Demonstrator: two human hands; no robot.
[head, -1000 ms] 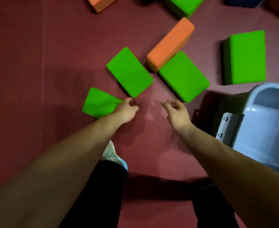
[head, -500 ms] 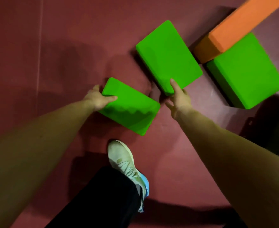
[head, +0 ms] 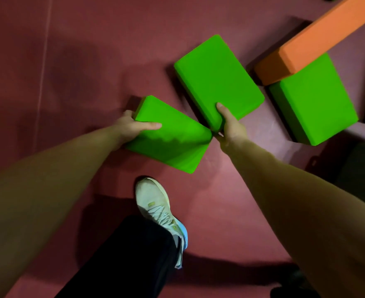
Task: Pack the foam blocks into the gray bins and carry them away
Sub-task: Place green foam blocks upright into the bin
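Observation:
Three green foam blocks and one orange one lie on the dark red floor. My left hand (head: pixel 132 125) grips the near-left green block (head: pixel 175 145) at its left end, thumb on top. My right hand (head: pixel 231 125) grips the near corner of the middle green block (head: pixel 218 78), thumb on its top face. The two held blocks touch at their corners. A third green block (head: pixel 319 100) sits to the right, with an orange block (head: pixel 319 37) leaning over its far edge. No gray bin shows clearly in this view.
My white shoe (head: pixel 158 207) and black trouser leg stand just below the held blocks. A dark shape (head: pixel 360 168) fills the right edge. A thin seam (head: pixel 45 61) runs down the floor at the left.
Both hands went from hovering loosely above the floor to gripping one green block each. The view dropped closer to the floor, and the gray bin left the frame at the right.

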